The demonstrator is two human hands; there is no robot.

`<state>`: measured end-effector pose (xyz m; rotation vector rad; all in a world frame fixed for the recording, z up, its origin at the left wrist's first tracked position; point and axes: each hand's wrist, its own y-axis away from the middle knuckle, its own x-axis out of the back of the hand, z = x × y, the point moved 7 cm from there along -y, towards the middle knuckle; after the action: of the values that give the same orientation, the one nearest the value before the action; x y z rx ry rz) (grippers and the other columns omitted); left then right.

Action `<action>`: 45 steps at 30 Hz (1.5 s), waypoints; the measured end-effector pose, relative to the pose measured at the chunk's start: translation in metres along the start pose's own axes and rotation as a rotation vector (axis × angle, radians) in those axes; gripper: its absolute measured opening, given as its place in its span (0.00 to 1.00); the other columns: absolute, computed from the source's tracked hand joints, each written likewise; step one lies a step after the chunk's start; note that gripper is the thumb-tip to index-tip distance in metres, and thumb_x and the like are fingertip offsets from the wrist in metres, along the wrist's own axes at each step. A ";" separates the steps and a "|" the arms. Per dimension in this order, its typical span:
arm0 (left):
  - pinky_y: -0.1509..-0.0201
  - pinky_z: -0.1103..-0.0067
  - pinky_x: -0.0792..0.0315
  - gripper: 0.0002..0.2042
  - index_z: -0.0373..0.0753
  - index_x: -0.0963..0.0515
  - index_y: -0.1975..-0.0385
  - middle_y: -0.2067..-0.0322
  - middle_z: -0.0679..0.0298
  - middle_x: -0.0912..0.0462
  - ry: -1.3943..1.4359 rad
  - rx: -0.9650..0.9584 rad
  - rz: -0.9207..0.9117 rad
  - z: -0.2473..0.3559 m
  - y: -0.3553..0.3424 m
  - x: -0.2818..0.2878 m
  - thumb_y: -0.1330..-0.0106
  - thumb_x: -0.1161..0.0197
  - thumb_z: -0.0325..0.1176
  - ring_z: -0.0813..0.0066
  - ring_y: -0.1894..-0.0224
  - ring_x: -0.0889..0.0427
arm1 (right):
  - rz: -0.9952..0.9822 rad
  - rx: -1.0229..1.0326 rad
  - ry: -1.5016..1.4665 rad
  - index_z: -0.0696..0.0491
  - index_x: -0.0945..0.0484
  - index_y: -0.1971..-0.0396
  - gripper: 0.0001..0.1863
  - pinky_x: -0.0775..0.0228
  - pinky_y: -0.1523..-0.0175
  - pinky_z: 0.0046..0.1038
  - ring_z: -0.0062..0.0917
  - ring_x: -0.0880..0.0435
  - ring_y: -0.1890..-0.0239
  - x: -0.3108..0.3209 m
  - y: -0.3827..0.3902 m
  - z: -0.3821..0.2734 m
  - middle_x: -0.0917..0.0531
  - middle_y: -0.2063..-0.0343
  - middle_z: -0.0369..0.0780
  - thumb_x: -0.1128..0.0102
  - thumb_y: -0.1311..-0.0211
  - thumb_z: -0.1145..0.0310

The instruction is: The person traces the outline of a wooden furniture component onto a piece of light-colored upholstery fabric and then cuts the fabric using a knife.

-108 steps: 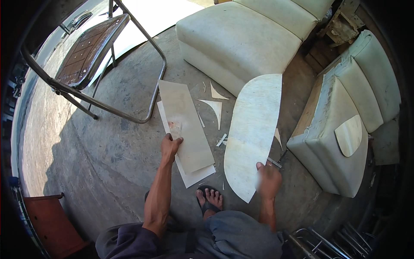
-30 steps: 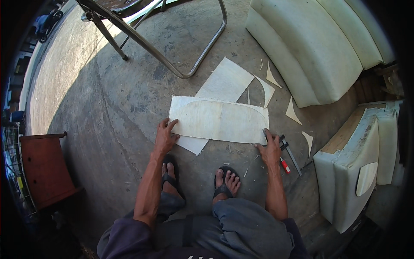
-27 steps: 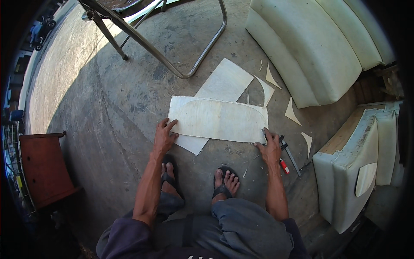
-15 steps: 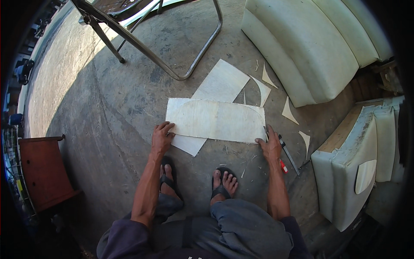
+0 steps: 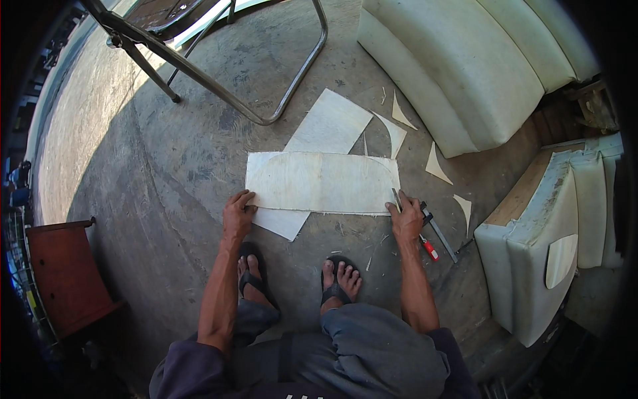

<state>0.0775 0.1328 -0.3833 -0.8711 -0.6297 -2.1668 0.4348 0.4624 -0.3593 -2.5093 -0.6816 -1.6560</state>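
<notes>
A white rectangular sheet of thin board [image 5: 322, 183], with faint curved lines near its upper corners, lies crosswise over a second white sheet [image 5: 331, 120]. My left hand [image 5: 237, 214] has its fingers closed at the top sheet's lower left corner. At the lower right corner, my right hand [image 5: 405, 219] rests with its thumb against the edge. A slim dark tool [image 5: 397, 197] sticks up between its fingers; its kind is unclear. Just right of that hand, a bar clamp with a red handle [image 5: 429, 249] lies on the floor, partly hidden by the hand.
Curved offcuts [image 5: 436, 166] lie right of the sheets. Cream padded seat sections [image 5: 458, 73] stand at the far right, another [image 5: 531, 266] nearer. A metal tube frame [image 5: 219, 93] stands at the far left, a red-brown panel [image 5: 70, 276] at the left. My sandalled feet [image 5: 339, 282] are close below the sheets.
The whole view has shifted a little, so most things appear slightly farther left. Both hands stay at the sheet's corners. More of the slim tool and the clamp shows by my right hand.
</notes>
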 end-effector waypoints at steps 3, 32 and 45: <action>0.38 0.67 0.23 0.21 0.39 0.15 0.48 0.43 0.54 0.17 0.010 0.007 -0.001 0.003 0.000 0.001 0.45 0.27 0.24 0.53 0.40 0.20 | -0.002 0.010 0.003 0.48 0.19 0.39 0.31 0.24 0.45 0.42 0.44 0.17 0.49 0.000 -0.002 0.003 0.18 0.50 0.45 0.26 0.43 0.55; 0.59 0.74 0.23 0.15 0.29 0.19 0.52 0.61 0.62 0.18 1.419 0.309 0.301 -0.001 0.001 0.034 0.27 0.40 0.36 0.74 0.61 0.19 | 0.001 -0.361 -1.069 0.56 0.16 0.50 0.16 0.34 0.80 0.24 0.19 0.27 0.85 0.032 0.019 0.008 0.22 0.78 0.33 0.36 0.33 0.65; 0.44 0.73 0.25 0.22 0.30 0.21 0.40 0.51 0.52 0.15 0.684 0.491 0.292 -0.010 -0.023 0.005 0.35 0.33 0.26 0.66 0.51 0.17 | 0.024 -0.400 -0.872 0.59 0.20 0.48 0.18 0.37 0.80 0.21 0.15 0.26 0.80 -0.014 -0.031 0.003 0.20 0.74 0.34 0.32 0.33 0.67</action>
<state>0.0539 0.1385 -0.3901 0.0523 -0.5897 -1.7628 0.4203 0.4866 -0.3792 -3.5021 -0.3515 -0.6495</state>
